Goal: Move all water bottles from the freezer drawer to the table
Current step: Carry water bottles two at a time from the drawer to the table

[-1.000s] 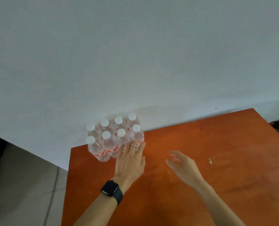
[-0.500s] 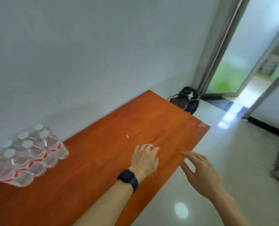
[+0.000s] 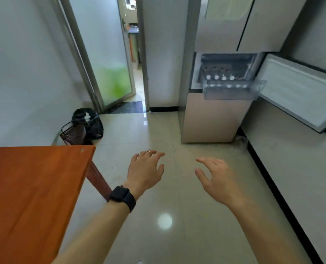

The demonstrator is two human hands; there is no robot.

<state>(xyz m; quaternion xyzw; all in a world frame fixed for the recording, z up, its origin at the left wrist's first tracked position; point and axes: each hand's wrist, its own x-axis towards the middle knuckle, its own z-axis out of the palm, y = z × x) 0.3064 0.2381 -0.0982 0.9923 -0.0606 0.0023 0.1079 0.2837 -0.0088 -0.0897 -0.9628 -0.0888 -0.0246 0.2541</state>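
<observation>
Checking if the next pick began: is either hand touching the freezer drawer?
Apart. Head view: left hand and right hand hover over floor, short of the freezer drawer.

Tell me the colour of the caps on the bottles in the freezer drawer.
White: the caps show best in the head view.

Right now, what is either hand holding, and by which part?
Nothing is held. The left hand and the right hand are both empty and loosely open above the floor; water bottles sit in the freezer drawer.
</observation>
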